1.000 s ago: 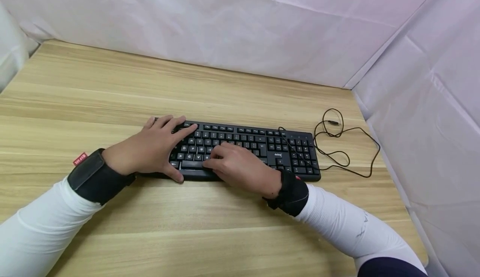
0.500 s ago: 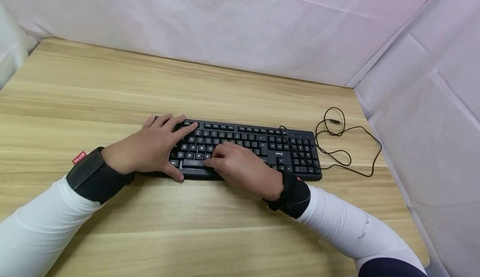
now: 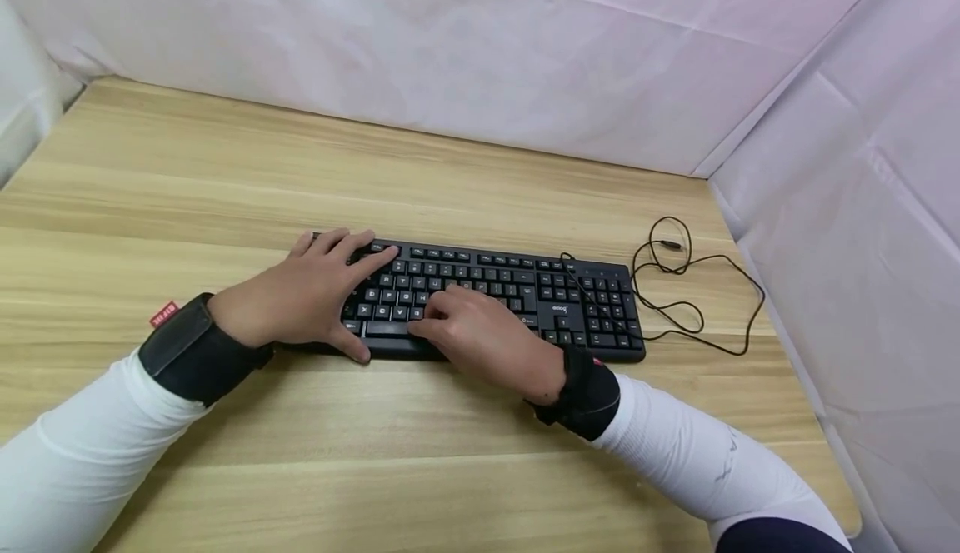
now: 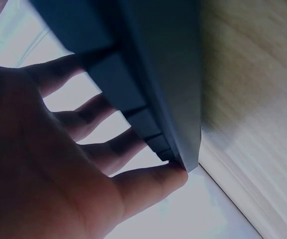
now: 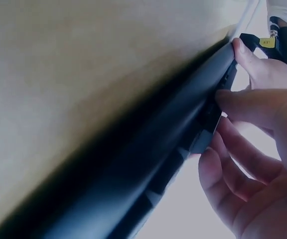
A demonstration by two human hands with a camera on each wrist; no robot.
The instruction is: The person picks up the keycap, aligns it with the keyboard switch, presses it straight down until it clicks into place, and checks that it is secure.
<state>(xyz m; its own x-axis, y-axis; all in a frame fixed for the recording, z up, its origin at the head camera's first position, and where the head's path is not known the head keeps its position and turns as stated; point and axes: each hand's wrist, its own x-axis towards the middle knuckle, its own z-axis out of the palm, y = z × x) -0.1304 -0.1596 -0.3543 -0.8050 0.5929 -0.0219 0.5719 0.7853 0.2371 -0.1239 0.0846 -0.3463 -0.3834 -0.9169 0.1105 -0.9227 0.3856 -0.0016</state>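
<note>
A black full-size keyboard [image 3: 558,291] lies on the wooden table. My left hand [image 3: 300,296] spreads over its left end, with the fingertips by the back edge. The left thumb [image 4: 148,186] touches the front edge, as the left wrist view shows, and the palm hides the keys below it. My right hand [image 3: 487,338] is over the middle of the keyboard. Its thumb [image 5: 245,107] rests on the space bar [image 3: 386,328], near that bar's right part. The other right fingers [image 5: 211,172] curve loosely down to the keys.
A thin black cable [image 3: 701,257] crosses the number pad and lies in loops right of the keyboard. The wooden table [image 3: 420,470] extends around it. White cloth walls [image 3: 450,53] stand behind and to the right. Black bands [image 3: 206,353] wrap both wrists.
Both hands keep nearly the same place on the keyboard. The whole head view shifts only slightly; the keyboard and cable stay where they were.
</note>
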